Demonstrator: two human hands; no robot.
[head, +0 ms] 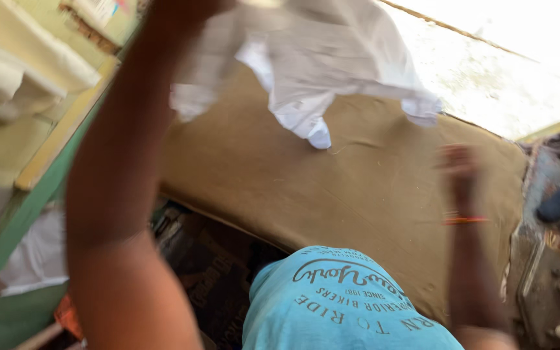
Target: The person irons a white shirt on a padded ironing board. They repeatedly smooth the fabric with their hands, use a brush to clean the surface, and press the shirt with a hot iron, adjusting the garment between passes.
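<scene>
White cloth (pixel 332 58) hangs bunched from your left hand (pixel 186 10), lifted above the bench (pixel 358 188); the hand sits at the frame's top edge, so you cannot tell how its fingers close. Your right hand (pixel 459 165) is blurred over the bench, apart from the cloth, its fingers unreadable, with one orange band (pixel 465 220) at the wrist. The bench wears a brown padded cover. A cardboard box (pixel 98 19) sits top left, folded pale fabric (pixel 14 71) on the yellow shelf beside it.
</scene>
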